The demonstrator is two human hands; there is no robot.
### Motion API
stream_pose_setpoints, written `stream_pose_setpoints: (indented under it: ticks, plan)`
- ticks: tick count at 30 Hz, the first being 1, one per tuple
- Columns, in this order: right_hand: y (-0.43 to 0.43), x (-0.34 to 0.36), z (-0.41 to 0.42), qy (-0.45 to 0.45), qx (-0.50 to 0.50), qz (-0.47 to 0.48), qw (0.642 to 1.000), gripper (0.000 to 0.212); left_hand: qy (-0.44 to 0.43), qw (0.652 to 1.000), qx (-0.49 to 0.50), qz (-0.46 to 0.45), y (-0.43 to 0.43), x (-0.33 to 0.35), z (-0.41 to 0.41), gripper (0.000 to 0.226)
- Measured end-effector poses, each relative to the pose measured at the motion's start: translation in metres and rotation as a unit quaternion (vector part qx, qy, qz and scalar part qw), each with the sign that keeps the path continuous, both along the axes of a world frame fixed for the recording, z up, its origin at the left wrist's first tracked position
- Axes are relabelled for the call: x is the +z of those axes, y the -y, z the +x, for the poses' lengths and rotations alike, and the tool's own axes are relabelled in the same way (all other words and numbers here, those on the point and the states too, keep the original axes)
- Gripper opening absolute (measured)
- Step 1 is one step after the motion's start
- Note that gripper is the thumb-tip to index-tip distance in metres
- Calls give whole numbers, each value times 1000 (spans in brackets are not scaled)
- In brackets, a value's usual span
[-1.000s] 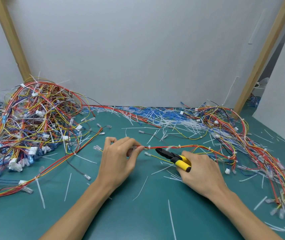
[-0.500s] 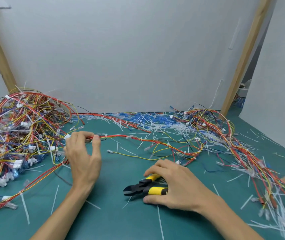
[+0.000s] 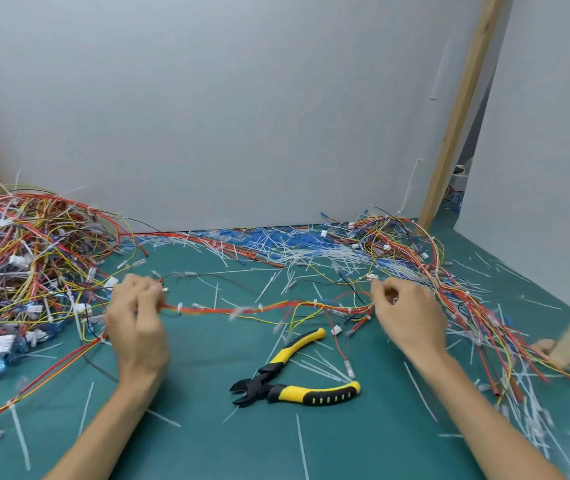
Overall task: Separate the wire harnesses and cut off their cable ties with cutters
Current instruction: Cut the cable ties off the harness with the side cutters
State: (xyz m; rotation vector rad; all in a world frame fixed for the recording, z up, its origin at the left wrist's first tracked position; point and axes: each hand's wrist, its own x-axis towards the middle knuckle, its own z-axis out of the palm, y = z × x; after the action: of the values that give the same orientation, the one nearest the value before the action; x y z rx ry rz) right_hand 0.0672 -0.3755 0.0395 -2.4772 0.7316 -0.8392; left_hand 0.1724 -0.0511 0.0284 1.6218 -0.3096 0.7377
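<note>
A red-orange wire harness (image 3: pixel 269 308) with white cable ties stretches across the green mat between my two hands. My left hand (image 3: pixel 136 320) grips its left end with curled fingers. My right hand (image 3: pixel 410 315) pinches its right end, close to a small white connector (image 3: pixel 372 277). The yellow-and-black cutters (image 3: pixel 290 382) lie on the mat in front of the harness, jaws open and pointing left, with neither hand touching them.
A big tangle of harnesses (image 3: pixel 23 271) fills the left side and another tangle (image 3: pixel 456 292) runs down the right. Cut cable ties (image 3: pixel 276 247) litter the mat along the white back wall. A wooden post (image 3: pixel 456 109) stands at the right.
My right hand let go of the cutters, which now lie on the mat, and moved up to the harness's right end. My left hand pulled its end leftward, stretching the harness.
</note>
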Motion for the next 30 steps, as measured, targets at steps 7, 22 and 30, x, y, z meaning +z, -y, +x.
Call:
stream_pose_setpoints:
  ticks: [7, 22, 30]
  plan:
    - [4, -15, 9, -165, -40, 3, 986, 55, -18, 974, -224, 35, 23, 12, -32, 43]
    - [10, -2, 4, -109, -7, 140, 984, 13, 102, 920, 48, 375, 12, -9, -8, 36]
    - [-23, 7, 4, 130, 111, 395, 903, 10, 59, 920, 210, 326, -5, -11, 7, 26]
